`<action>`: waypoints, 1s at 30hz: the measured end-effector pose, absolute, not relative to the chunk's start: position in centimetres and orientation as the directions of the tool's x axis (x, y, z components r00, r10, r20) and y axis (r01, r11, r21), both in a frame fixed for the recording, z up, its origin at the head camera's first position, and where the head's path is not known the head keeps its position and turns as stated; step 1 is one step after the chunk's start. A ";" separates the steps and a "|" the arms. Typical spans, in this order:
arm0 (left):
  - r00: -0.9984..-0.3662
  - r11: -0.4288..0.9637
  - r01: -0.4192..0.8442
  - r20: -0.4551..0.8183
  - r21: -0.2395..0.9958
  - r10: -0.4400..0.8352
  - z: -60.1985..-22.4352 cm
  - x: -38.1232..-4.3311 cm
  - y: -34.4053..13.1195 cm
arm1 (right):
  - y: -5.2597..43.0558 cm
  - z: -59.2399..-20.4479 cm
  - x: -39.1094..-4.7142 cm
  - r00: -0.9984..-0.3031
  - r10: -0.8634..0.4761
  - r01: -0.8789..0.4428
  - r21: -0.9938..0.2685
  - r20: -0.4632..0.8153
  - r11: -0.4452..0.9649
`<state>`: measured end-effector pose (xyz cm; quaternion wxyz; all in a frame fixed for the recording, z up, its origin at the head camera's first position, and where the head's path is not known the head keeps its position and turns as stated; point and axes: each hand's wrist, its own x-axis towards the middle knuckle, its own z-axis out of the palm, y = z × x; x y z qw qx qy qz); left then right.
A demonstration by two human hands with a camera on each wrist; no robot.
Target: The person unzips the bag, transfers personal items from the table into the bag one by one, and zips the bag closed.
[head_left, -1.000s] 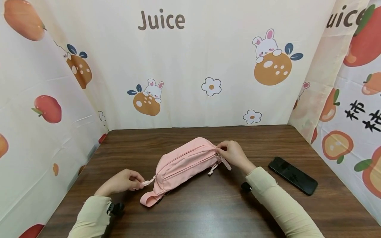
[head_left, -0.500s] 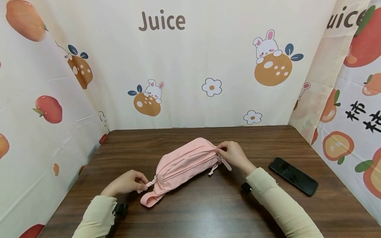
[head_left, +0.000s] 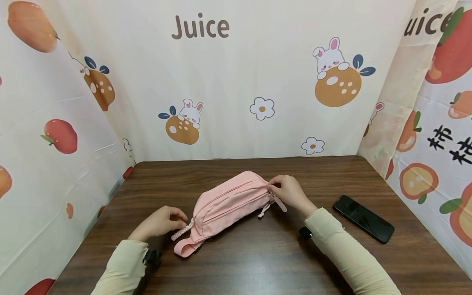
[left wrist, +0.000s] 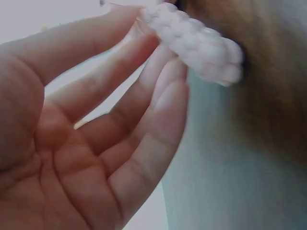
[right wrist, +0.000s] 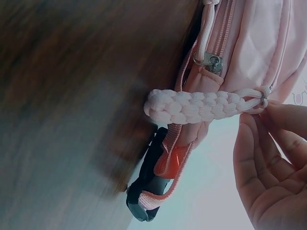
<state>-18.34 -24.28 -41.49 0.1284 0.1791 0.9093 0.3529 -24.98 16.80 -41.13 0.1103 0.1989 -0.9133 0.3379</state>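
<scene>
A pink waist bag [head_left: 228,200] lies slantwise on the wooden table, its zippers running lengthwise. At its left end, my left hand [head_left: 162,223] has thumb and fingertips together at the upper end of a braided zipper pull [left wrist: 201,48]; the pull's thick end sticks out past them. My right hand [head_left: 291,192] pinches the bag's right end, right by the base of another braided pull [right wrist: 196,105]. Below that in the right wrist view are a metal zipper slider [right wrist: 211,62] and a black buckle [right wrist: 148,182] on pink webbing.
A black phone [head_left: 363,218] lies on the table [head_left: 258,262] to the right, beyond the right forearm. A pink strap loop [head_left: 186,248] sticks out at the bag's lower left. Printed cloth [head_left: 236,73] stands behind the table and along both sides.
My left hand has moved right along the braided pull toward the bag, leaving more of the pull showing. The right hand and the bag have stayed in place.
</scene>
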 end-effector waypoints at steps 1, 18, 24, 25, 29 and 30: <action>-0.917 0.704 0.245 -0.076 0.667 0.391 -41.4 -18.5 -24.1 | 16.8 -41.1 -25.0 -0.896 -0.289 -0.439 -0.574 0.337 0.691; -0.945 0.687 0.327 0.249 0.649 0.214 -38.7 -20.3 -18.4 | 16.9 -41.3 -25.2 -0.905 -0.285 -0.423 -0.592 0.316 0.686; -0.943 0.678 0.333 0.221 0.656 0.249 -38.3 -20.7 -16.4 | 16.9 -41.3 -25.2 -0.914 -0.278 -0.405 -0.607 0.296 0.684; -0.943 0.679 0.332 0.214 0.655 0.255 -38.3 -20.8 -16.2 | 16.8 -41.2 -25.2 -0.916 -0.275 -0.401 -0.609 0.293 0.684; -0.934 0.686 0.354 0.199 0.635 0.298 -38.5 -21.2 -15.4 | 16.9 -41.3 -25.2 -0.907 -0.287 -0.418 -0.598 0.307 0.684; -0.930 0.687 0.362 0.198 0.631 0.309 -38.5 -21.3 -15.3 | 16.9 -41.3 -25.2 -0.906 -0.289 -0.422 -0.596 0.310 0.683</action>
